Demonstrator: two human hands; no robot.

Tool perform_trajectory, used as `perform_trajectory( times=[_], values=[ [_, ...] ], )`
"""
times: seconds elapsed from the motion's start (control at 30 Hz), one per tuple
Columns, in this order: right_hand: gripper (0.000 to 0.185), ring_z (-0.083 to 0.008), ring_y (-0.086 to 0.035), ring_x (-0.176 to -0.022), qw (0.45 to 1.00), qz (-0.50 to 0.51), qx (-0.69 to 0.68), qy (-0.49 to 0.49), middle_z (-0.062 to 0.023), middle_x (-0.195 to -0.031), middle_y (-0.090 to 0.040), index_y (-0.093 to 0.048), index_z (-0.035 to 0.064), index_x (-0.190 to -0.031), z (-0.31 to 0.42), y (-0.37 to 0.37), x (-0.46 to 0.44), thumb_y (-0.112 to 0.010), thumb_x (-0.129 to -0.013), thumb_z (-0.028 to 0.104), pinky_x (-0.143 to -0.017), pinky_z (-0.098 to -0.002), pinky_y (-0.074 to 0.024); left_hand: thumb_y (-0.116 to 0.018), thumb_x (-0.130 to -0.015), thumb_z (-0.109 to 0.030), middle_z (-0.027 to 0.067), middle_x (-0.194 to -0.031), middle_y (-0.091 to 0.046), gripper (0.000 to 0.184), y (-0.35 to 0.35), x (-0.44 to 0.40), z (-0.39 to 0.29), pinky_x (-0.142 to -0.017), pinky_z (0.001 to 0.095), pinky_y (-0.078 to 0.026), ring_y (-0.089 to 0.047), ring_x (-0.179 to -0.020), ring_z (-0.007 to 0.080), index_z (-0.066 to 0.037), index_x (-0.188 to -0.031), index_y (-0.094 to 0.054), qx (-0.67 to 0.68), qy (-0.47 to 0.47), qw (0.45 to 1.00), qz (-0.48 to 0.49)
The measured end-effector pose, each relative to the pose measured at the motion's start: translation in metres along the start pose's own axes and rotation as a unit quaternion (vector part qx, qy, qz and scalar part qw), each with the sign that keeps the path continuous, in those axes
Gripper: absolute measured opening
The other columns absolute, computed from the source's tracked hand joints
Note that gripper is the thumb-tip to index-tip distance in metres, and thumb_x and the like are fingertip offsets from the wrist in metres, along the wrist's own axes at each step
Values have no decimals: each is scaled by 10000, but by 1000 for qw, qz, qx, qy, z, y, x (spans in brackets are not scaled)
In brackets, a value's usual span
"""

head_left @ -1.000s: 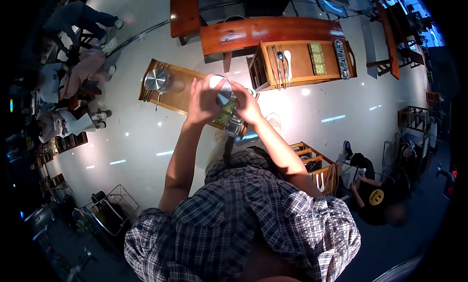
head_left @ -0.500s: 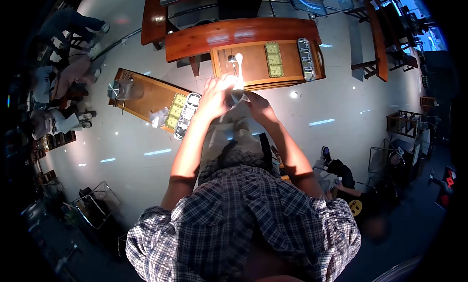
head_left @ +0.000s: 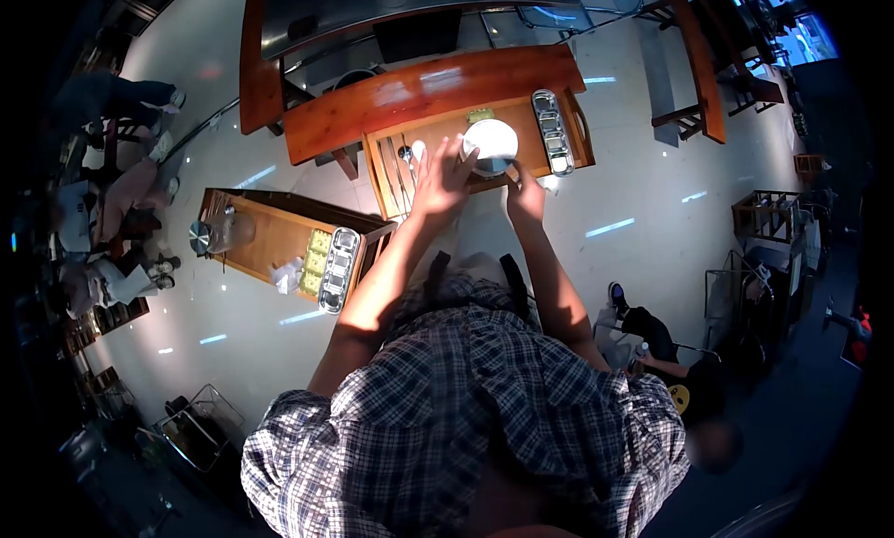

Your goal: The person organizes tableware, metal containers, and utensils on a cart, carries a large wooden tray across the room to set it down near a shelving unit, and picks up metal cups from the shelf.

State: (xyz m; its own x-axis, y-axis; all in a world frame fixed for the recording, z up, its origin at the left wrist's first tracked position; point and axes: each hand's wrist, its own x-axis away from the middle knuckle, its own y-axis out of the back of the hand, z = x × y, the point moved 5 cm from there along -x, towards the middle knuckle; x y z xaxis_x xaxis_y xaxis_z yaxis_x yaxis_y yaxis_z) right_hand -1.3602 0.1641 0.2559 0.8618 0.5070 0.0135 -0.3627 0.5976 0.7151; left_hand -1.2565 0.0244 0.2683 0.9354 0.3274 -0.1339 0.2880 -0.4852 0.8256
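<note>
A round white bowl [head_left: 491,144] sits between my two hands, over the wooden tray [head_left: 377,178]; whether it rests on the tray is unclear. My left hand [head_left: 441,184] has its fingers along the bowl's left rim. At the lower right edge of the bowl, my right hand [head_left: 526,195] grips with curled fingers. Behind the bowl, a green sectioned dish [head_left: 480,114] is mostly hidden. A white spoon [head_left: 419,151] and thin dark sticks [head_left: 395,170] lie left of my left hand.
A steel compartment tray [head_left: 553,133] stands at the wooden tray's right end, before a red-brown bench [head_left: 438,80]. Lower left, a second wooden tray [head_left: 265,245] carries a clear jug [head_left: 231,231], a green dish [head_left: 315,259] and another steel tray [head_left: 339,270]. People sit at both sides.
My hands have spread apart and moved forward over the tray, and the white bowl now shows between them. The view has shifted, so the furniture appears further left.
</note>
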Motion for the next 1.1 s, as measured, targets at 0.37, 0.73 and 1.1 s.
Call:
perform_trajectory(
  times=[0.37, 0.73, 1.1],
  values=[
    [381, -277, -601, -859, 995, -89, -20, -39, -184, -1031, -610, -526, -1, -1164, -121, 16, -85, -600, -801, 92, -752, -326, -457, -605, -754, -161, 123, -1422, -251, 628, -27, -57, -3, -1078, 476, -166, -239, -1318, 296, -132, -1332, -363, -52, 63, 996, 46],
    [340, -349, -584, -912, 1000, -9, 6, -9, -183, -977, -613, -529, 29, -1144, -130, 19, -107, -584, -812, 81, -771, -391, -452, -607, -735, -99, 144, -1360, -326, 605, -54, -40, -21, -1059, 515, -176, -287, -1277, 315, -120, -1299, -387, -3, 193, 980, -40],
    [351, -376, -513, -982, 984, -76, 74, 141, -219, -1083, -510, -468, -14, -1137, -117, 44, -97, -555, -812, 87, -860, -428, -413, -602, -744, -91, 165, -1336, -352, 577, -76, -41, -31, -1034, 467, -242, -326, -1242, 331, -109, -1285, -401, -11, 205, 978, -34]
  ],
)
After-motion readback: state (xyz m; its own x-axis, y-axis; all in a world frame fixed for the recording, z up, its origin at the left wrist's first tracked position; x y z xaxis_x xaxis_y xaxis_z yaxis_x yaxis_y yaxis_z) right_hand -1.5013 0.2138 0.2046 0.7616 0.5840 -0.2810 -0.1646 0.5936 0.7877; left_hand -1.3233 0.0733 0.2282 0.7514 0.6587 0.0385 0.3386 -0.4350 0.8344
